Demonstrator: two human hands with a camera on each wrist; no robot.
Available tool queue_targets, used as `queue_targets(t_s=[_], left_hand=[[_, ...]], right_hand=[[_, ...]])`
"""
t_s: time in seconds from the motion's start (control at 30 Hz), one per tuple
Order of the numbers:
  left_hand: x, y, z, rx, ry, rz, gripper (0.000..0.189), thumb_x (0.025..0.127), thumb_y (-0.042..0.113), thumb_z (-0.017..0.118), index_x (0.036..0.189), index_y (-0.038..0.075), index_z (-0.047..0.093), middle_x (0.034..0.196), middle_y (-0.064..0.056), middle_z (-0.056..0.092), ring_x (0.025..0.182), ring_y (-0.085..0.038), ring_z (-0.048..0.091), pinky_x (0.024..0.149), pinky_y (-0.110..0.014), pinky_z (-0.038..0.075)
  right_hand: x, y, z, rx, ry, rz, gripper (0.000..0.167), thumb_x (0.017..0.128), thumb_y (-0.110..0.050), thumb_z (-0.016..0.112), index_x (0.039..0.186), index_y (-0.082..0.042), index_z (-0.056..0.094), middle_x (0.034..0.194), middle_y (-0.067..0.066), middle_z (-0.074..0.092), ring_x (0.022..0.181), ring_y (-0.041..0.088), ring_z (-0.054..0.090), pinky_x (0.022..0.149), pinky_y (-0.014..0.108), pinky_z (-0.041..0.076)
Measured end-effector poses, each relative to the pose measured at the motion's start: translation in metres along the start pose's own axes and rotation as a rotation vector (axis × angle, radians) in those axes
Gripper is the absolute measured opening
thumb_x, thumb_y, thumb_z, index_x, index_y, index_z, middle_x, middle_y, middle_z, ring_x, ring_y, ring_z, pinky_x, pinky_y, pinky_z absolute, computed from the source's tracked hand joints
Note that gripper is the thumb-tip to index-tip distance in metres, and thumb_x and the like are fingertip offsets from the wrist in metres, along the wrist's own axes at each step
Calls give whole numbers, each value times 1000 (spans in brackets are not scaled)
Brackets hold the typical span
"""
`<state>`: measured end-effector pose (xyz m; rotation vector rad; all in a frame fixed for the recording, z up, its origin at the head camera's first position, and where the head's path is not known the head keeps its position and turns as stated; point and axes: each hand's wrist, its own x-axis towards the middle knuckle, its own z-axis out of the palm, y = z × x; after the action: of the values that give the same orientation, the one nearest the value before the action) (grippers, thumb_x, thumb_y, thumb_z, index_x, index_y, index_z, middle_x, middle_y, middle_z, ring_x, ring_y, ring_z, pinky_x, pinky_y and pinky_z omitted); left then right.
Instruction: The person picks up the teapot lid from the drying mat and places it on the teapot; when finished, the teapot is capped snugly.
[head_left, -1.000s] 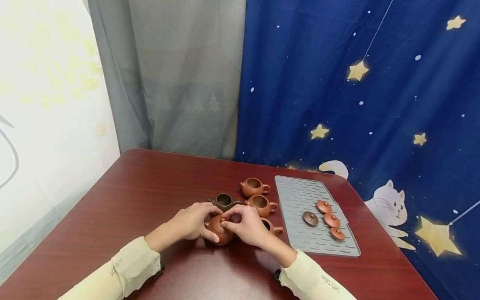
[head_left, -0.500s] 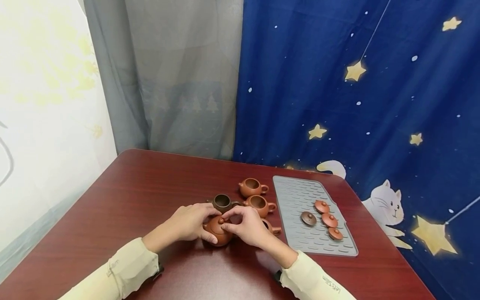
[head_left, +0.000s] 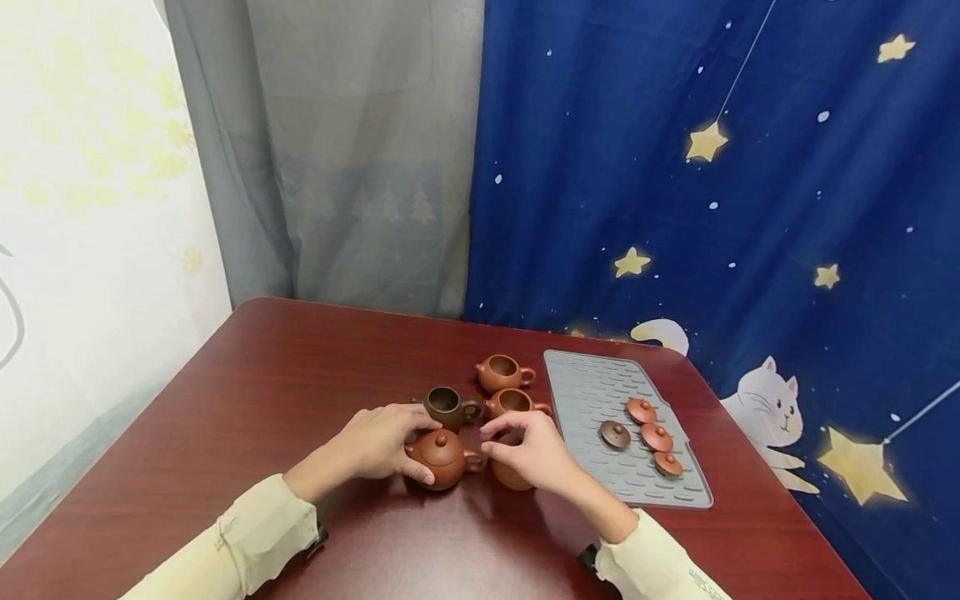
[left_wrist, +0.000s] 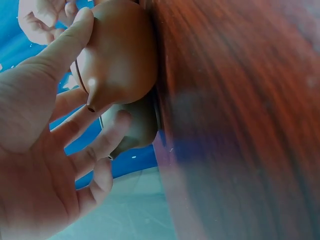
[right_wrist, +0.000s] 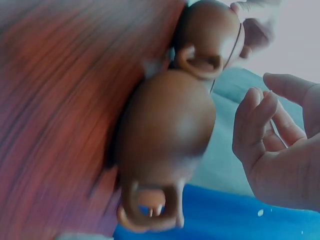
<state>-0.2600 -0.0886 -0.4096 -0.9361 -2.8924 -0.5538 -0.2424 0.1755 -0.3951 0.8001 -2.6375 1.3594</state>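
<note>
My left hand (head_left: 386, 442) holds a small reddish-brown teapot (head_left: 441, 471) on its spout side, thumb in front and fingers behind. In the left wrist view the thumb lies on the teapot's side above the spout. A lid with a round knob (head_left: 442, 440) sits on that teapot. Hovering to its right, my right hand (head_left: 536, 454) holds nothing, its fingers loosely bent over a lidless orange-brown teapot (head_left: 510, 477). The right hand hides part of this second pot, whose body and square-looking handle (right_wrist: 175, 202) show in the right wrist view.
Behind the hands stand a dark brown lidless teapot (head_left: 444, 408) and two orange-brown lidless ones, a nearer teapot (head_left: 498, 406) and a farther teapot (head_left: 498, 375). A grey ridged mat (head_left: 585, 379) on the right bears a dark lid (head_left: 615, 433) and several reddish lids (head_left: 656, 437).
My right hand has let go of the lid knob and moved right, over the neighbouring lidless teapot. The left hand stays on the lidded teapot, whose handle now shows.
</note>
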Motion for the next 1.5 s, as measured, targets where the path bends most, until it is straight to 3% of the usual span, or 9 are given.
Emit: queue_targets(t_s=[0.1,0.2,0.33,0.5,0.7,0.87,1.03,1.2,1.5], left_hand=[[0,0,1,2,3,1,73,63,67,80,124,29,70,128,15,61,110,-16,62,72,-47,49],[0,1,1,-2,12,8,74,63,67,81,124,27,70,128,14,61,109,-17,63,71,-47,49],[0,1,1,-3,14,12,74,63,67,81,124,26,70,127,13,62,108,-17,63,70,-46,49],[-2,2,0,3,22,23,75,66,63,82,126,21,68,127,8,62,108,-19,64,72,-46,50],[-3,6,-3,31,43,52,80,67,59,83,130,13,64,129,-1,61,114,-24,60,82,-48,50],[-2,20,-7,32,80,80,81,68,58,83,132,12,63,127,0,60,108,-25,57,81,-45,46],[6,40,-7,25,170,110,62,78,48,79,128,15,65,121,0,65,105,-24,62,81,-45,50],[15,60,-3,46,238,136,53,80,45,78,124,17,68,120,1,66,107,-24,59,81,-44,49],[34,81,8,63,183,142,53,83,49,75,126,18,67,126,2,63,105,-23,58,82,-42,44]], right_hand=[[-8,3,-12,73,7,31,15,82,-3,77,97,-4,76,92,9,74,78,19,70,66,24,53],[-16,6,-25,99,29,61,14,84,-3,76,98,-1,76,92,12,73,74,16,67,62,23,51],[-28,11,-43,61,57,96,14,86,-7,76,98,-1,75,88,9,72,63,11,61,55,26,51],[-38,15,-64,11,92,188,13,87,-11,76,99,-6,76,69,7,66,46,11,50,44,27,43],[-45,19,-82,-16,122,240,17,87,-14,76,102,-5,75,66,4,64,45,11,46,43,28,41],[-50,24,-92,-13,143,243,20,86,-12,77,103,-2,74,77,7,69,48,11,48,44,27,43],[-54,30,-99,-30,189,239,16,84,-10,78,100,-4,75,89,8,73,53,11,53,46,28,45],[-60,38,-105,-54,226,193,19,82,-7,80,100,-1,75,94,13,73,61,12,60,54,26,49],[-71,55,-123,-146,281,237,22,81,-4,80,102,2,74,100,15,73,67,13,62,58,24,50]])
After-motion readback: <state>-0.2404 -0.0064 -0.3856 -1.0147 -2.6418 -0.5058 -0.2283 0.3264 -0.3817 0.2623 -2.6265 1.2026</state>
